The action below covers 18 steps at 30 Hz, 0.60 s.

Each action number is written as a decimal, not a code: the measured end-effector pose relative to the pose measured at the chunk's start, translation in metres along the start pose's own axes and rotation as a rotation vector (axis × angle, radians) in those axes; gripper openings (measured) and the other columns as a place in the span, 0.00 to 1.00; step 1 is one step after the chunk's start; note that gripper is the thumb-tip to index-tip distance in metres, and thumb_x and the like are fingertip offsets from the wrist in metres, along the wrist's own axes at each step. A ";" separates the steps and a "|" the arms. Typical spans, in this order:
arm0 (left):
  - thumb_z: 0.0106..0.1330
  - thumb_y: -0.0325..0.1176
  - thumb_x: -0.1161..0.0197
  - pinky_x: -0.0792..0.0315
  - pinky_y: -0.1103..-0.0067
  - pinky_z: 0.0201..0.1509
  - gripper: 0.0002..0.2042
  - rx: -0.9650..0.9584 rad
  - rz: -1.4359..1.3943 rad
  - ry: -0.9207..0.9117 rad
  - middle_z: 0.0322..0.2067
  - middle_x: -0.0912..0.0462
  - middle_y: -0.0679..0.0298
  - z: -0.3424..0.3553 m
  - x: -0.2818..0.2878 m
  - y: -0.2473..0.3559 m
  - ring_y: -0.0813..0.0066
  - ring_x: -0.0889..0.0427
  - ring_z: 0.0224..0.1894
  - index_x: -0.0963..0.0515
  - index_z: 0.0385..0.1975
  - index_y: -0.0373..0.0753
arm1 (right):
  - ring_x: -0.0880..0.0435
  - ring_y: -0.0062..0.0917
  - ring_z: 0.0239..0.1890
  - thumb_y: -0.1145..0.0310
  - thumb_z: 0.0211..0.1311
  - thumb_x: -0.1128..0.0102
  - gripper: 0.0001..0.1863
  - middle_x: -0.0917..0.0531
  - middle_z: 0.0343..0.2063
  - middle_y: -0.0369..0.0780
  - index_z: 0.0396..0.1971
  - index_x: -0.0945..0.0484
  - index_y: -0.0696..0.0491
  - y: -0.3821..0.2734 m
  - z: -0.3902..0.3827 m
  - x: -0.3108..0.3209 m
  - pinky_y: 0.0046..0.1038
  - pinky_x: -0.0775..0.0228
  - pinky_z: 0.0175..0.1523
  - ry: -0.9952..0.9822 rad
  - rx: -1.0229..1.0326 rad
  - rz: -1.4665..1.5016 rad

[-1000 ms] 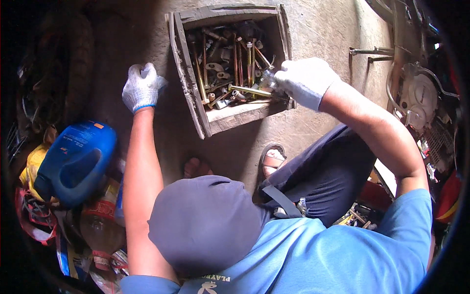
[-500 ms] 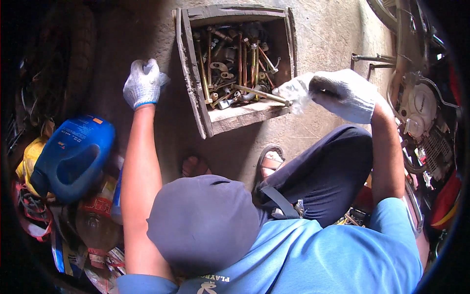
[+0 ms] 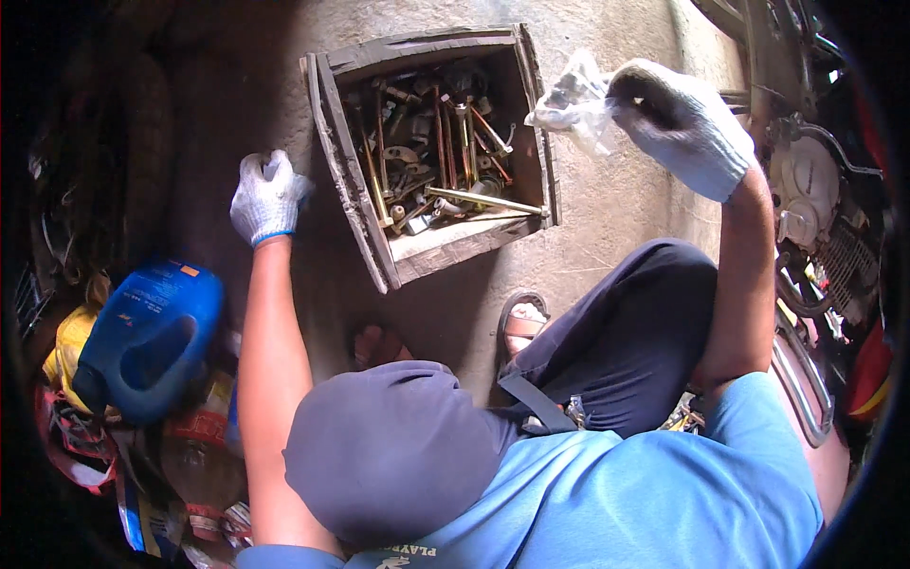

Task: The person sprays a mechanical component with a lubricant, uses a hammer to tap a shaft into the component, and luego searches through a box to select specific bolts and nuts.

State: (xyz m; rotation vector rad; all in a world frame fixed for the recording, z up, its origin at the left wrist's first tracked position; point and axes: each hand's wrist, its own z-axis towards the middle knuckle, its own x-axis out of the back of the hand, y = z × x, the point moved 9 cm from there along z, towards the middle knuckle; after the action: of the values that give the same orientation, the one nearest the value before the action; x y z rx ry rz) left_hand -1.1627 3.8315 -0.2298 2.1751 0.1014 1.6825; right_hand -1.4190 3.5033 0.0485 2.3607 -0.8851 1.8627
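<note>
My right hand (image 3: 684, 125), in a white knit glove, pinches a clear plastic bag (image 3: 583, 106) beside the box's right wall. Something small and dark shows inside the bag, too blurred to name. To the left of the box my left hand (image 3: 263, 198), gloved as well, is closed; a greyish, filmy bit shows at its edge, and what it holds I cannot make out. Between the hands stands a wooden box (image 3: 463, 254) of mixed bolts, nuts and metal fittings. One long bolt (image 3: 488, 200) lies across its near right corner, its end on the rim.
A blue jug (image 3: 142, 339), a yellow container (image 3: 71, 351) and a plastic bottle (image 3: 204, 465) crowd the left side. Engine parts (image 3: 806, 185) and metal frames line the right. My sandalled foot (image 3: 523, 322) rests on the concrete floor (image 3: 607, 247) near the box.
My right hand has lifted the plastic bag away from the box's near corner, toward its far right side. The whole view has shifted a little. My left hand stays closed beside the box.
</note>
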 end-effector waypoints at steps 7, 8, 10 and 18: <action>0.64 0.59 0.42 0.22 0.53 0.49 0.21 0.005 0.004 -0.011 0.39 0.12 0.47 -0.001 0.003 -0.001 0.39 0.15 0.45 0.18 0.46 0.51 | 0.17 0.39 0.31 0.65 0.68 0.38 0.09 0.17 0.28 0.47 0.43 0.19 0.53 -0.020 0.022 -0.012 0.37 0.24 0.38 0.027 0.105 -0.135; 0.64 0.61 0.42 0.22 0.53 0.49 0.24 0.008 0.002 -0.040 0.41 0.12 0.47 -0.001 0.000 -0.001 0.39 0.15 0.45 0.18 0.47 0.50 | 0.15 0.49 0.35 0.63 0.68 0.40 0.11 0.16 0.30 0.50 0.42 0.20 0.54 -0.019 0.024 -0.014 0.43 0.23 0.40 0.032 0.092 -0.158; 0.65 0.63 0.42 0.23 0.53 0.50 0.26 0.008 0.005 -0.069 0.42 0.13 0.47 -0.002 0.000 0.002 0.39 0.15 0.46 0.19 0.48 0.48 | 0.15 0.49 0.35 0.63 0.69 0.41 0.10 0.16 0.30 0.49 0.42 0.20 0.52 -0.016 0.028 -0.021 0.44 0.23 0.40 0.028 0.120 -0.189; 0.63 0.60 0.41 0.22 0.53 0.49 0.22 -0.001 0.017 -0.003 0.40 0.12 0.47 0.000 -0.001 -0.004 0.40 0.14 0.45 0.18 0.46 0.50 | 0.13 0.36 0.35 0.76 0.60 0.42 0.10 0.15 0.34 0.41 0.41 0.21 0.52 -0.065 0.041 -0.006 0.33 0.20 0.39 0.274 0.444 -0.226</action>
State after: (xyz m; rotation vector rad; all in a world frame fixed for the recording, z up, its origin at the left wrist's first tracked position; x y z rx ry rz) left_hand -1.1625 3.8349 -0.2321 2.1838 0.0821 1.6880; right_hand -1.3556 3.5467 0.0522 2.2005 -0.1848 2.3930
